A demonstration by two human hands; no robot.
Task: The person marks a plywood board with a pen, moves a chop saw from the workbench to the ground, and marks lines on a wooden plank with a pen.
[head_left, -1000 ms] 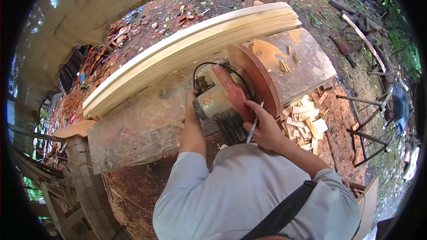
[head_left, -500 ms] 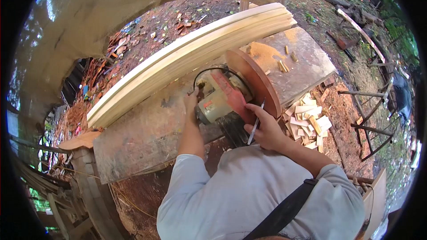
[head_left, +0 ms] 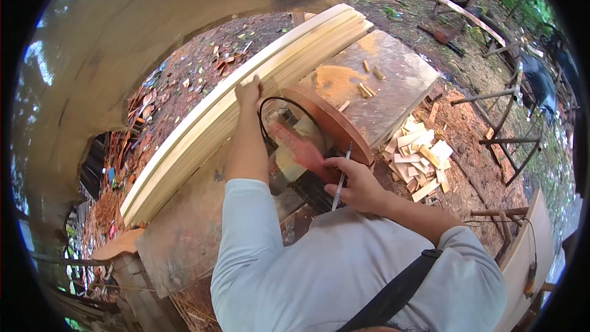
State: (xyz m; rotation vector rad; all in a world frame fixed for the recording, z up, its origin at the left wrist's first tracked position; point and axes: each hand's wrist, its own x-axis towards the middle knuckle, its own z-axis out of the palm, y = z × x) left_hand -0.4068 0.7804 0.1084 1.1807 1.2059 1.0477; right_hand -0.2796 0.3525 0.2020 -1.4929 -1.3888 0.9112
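Observation:
My left hand (head_left: 247,93) is at the stack of long pale boards (head_left: 203,138), its fingers curled at the edge of the boards and partly hidden. My right hand (head_left: 361,188) is closed around a slim silvery pen (head_left: 338,192), with its fingertips against the red handle (head_left: 302,152) of a power saw. That saw has a grey-green motor body (head_left: 284,165), a looping black cable (head_left: 263,109) and a large reddish-brown disc-shaped guard (head_left: 329,120). It sits on a worn workbench (head_left: 178,249) right in front of my chest.
Sawdust (head_left: 337,85) and small wood offcuts (head_left: 367,90) lie on the bench's far end. A heap of cut pieces (head_left: 418,157) rests on the ground to the right. A tarp (head_left: 153,31) hangs at upper left. Metal frames (head_left: 513,117) stand at far right.
My left hand has left the saw's motor side and reached forward to the boards. My right hand stays at the red handle with the pen. The view has shifted slightly.

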